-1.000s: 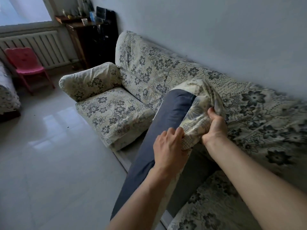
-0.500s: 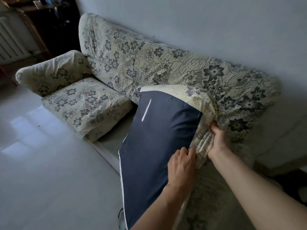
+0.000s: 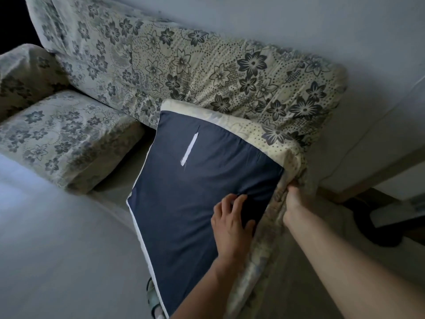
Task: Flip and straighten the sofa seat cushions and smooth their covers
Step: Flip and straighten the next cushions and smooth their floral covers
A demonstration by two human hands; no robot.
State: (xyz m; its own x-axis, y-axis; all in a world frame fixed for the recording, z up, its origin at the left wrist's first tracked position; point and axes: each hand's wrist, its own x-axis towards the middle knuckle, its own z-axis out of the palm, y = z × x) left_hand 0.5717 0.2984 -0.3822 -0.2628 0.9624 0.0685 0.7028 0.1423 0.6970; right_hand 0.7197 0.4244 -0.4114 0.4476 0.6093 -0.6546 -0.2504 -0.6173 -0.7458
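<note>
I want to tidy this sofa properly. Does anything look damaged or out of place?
Yes. The lifted cushion shows its navy underside, which has a slit exposing white near the top. It stands tilted against the backrest, not flat like the seated cushion.

- pale wall (image 3: 299, 26) runs behind the sofa.
- light glossy floor (image 3: 57, 238) spreads before the sofa.
- sandalled foot (image 3: 153, 300) on the floor near the wall's opposite side.
- dark curved object (image 3: 372, 229), unclear, low beneath the wall.
</note>
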